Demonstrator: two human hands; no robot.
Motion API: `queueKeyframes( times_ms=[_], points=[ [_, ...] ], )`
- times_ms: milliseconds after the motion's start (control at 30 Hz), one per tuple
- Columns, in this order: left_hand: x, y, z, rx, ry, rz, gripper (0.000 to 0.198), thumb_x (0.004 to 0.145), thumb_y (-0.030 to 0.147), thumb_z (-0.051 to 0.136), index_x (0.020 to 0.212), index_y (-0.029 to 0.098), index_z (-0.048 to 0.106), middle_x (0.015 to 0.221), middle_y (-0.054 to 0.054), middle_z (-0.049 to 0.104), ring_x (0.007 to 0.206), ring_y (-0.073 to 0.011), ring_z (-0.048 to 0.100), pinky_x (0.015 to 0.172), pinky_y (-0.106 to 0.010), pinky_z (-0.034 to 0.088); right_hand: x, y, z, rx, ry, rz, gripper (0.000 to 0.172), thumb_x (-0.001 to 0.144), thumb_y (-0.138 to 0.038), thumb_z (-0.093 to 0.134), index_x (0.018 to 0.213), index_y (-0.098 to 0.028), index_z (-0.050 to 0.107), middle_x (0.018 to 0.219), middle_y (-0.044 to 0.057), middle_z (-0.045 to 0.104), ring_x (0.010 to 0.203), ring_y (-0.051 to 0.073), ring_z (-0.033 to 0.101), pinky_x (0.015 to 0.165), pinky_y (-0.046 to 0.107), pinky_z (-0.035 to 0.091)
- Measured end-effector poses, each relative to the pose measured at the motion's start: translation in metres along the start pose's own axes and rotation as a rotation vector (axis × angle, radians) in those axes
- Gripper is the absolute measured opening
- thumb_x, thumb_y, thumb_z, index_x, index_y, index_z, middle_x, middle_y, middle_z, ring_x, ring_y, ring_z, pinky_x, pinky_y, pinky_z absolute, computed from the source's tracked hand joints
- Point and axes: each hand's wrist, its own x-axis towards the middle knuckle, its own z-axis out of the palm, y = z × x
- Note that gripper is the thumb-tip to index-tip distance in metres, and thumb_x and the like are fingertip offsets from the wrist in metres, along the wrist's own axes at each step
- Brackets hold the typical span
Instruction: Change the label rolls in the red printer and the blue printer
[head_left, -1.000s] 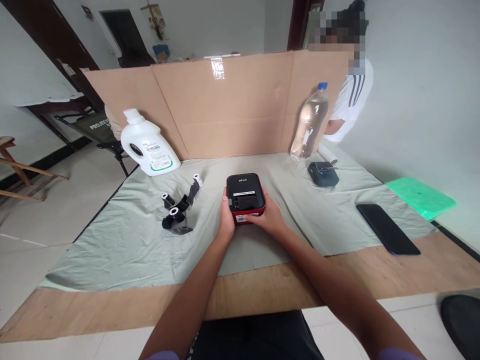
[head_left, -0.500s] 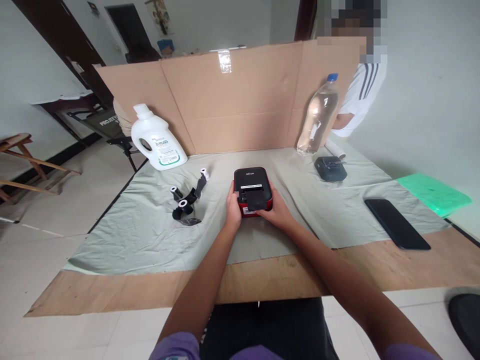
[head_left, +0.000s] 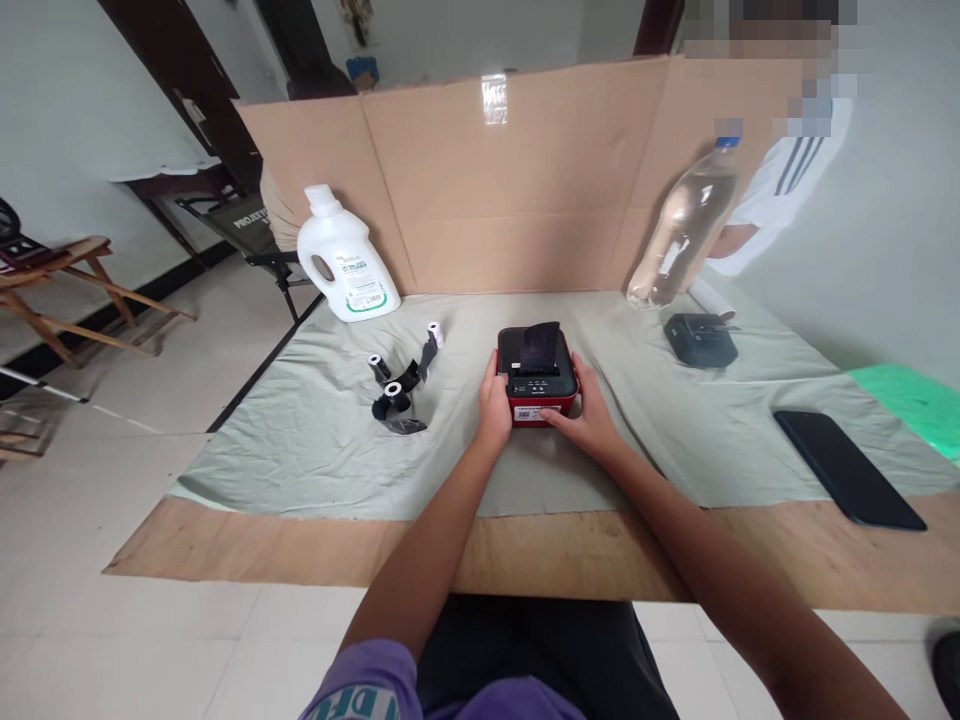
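Observation:
A small red and black receipt printer (head_left: 537,382) sits on the cloth in front of me. My left hand (head_left: 495,405) is wrapped against its left side, and my right hand (head_left: 589,412) grips the right side with the thumb across the front label. From the slot in the lid, a dark paper strip (head_left: 541,347) sticks up and leans back over the top. To the left lie several small paper rolls (head_left: 397,396) with dark paper partly unwound. The fingertips at the printer's far sides are hidden.
A white detergent jug (head_left: 349,265) and a clear bottle (head_left: 686,235) lean against the cardboard panel (head_left: 517,190). At right are a dark case (head_left: 700,341), a black phone (head_left: 847,468) and a green sheet (head_left: 911,410). A person (head_left: 795,185) stands behind the panel.
The dark strip has gone from hanging over the printer's front to standing up and back over its lid, baring the front buttons. The camera view has swung left. Both hands remain on the printer.

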Motion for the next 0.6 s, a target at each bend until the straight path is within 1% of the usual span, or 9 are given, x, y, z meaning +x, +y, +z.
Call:
queueKeyframes(
  times_ms=[67,167,267,367,433,500,600],
  points=[
    [0.002,0.0,-0.001,-0.055,-0.001,-0.019,0.059,0.085,0.018,0.047,0.143,0.019,0.057,0.15,0.0,0.057,0.144,-0.0243,0.046,0.122,-0.035,0.033,0.0,0.002,0.0,-0.004,-0.008,-0.011,0.104,0.076,-0.06,0.077,0.159,-0.022,0.027,0.153,0.018,0.041,0.146,0.037,0.038,0.122,0.058,0.031],
    [0.008,0.002,-0.003,-0.175,-0.007,-0.131,0.066,0.079,0.014,0.05,0.146,0.017,0.053,0.152,-0.003,0.055,0.142,-0.0266,0.048,0.12,-0.039,0.036,0.001,0.004,0.0,-0.009,-0.017,-0.017,0.103,0.078,-0.058,0.077,0.16,-0.023,0.025,0.154,0.018,0.04,0.146,0.038,0.037,0.121,0.059,0.03],
    [0.014,0.006,-0.007,-0.248,-0.036,-0.207,0.072,0.073,0.01,0.053,0.144,0.019,0.054,0.152,-0.002,0.054,0.143,-0.0251,0.047,0.121,-0.039,0.036,0.002,0.003,0.0,-0.016,-0.015,-0.026,0.102,0.078,-0.055,0.077,0.159,-0.021,0.025,0.154,0.019,0.04,0.146,0.037,0.037,0.121,0.059,0.031],
    [0.019,0.008,-0.009,-0.28,-0.059,-0.207,0.074,0.067,0.007,0.054,0.139,0.021,0.058,0.15,-0.001,0.056,0.145,-0.0242,0.046,0.121,-0.038,0.034,0.002,-0.001,0.002,0.015,0.003,0.0,0.095,0.077,-0.053,0.078,0.154,-0.022,0.033,0.151,0.018,0.042,0.142,0.035,0.041,0.119,0.056,0.035],
    [0.022,0.008,-0.009,-0.286,-0.05,-0.195,0.076,0.063,0.006,0.053,0.138,0.019,0.06,0.149,-0.002,0.057,0.145,-0.0253,0.046,0.121,-0.038,0.034,0.003,-0.003,0.003,0.059,0.006,0.05,0.09,0.075,-0.053,0.079,0.15,-0.024,0.038,0.148,0.016,0.045,0.138,0.034,0.046,0.115,0.053,0.041],
    [0.022,0.007,-0.009,-0.288,-0.047,-0.189,0.078,0.061,0.006,0.054,0.137,0.018,0.061,0.149,-0.004,0.057,0.144,-0.0269,0.046,0.121,-0.038,0.034,0.003,-0.005,0.004,0.093,0.001,0.091,0.088,0.073,-0.052,0.081,0.147,-0.025,0.041,0.147,0.015,0.045,0.135,0.033,0.049,0.111,0.051,0.046],
    [0.02,0.002,-0.009,-0.309,-0.081,-0.177,0.077,0.062,0.01,0.056,0.138,0.021,0.061,0.147,-0.003,0.06,0.143,-0.0284,0.047,0.121,-0.04,0.034,0.003,-0.006,0.004,0.102,-0.003,0.107,0.088,0.071,-0.051,0.082,0.146,-0.026,0.042,0.151,0.015,0.043,0.137,0.033,0.047,0.112,0.05,0.045]
  ],
)
